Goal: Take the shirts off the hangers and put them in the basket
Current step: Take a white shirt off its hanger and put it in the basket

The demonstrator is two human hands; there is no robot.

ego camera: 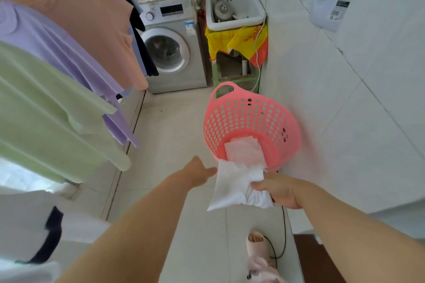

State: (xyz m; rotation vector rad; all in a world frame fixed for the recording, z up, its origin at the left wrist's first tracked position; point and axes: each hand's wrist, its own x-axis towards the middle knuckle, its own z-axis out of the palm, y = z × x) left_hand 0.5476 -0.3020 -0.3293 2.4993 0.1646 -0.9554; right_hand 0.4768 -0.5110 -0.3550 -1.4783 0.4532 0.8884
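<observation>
Head view shows me, along the left, three shirts hanging in a row: a pale green shirt (46, 110) nearest, a lilac shirt (46, 39) behind it, a peach shirt (92, 18) farthest; beyond them a silver front-loading washing machine (174, 53) stands against the back wall, with a white utility sink (239, 24) just to its right. I see the pink perforated laundry basket (241, 117) on the tiled floor by the right-hand wall, tipped with its mouth towards me; a pale pink garment (243, 151) lies inside at its bottom. A bunched white shirt (234, 188) hangs off its hanger, right in front of the basket's near rim, its upper edge overlapping that rim. My right hand (279, 190) grips the shirt's right side, fingers curled into the cloth; my left hand (197, 171) reaches in with fingers straight, the tips at the shirt's left edge; I cannot tell whether they touch it.
</observation>
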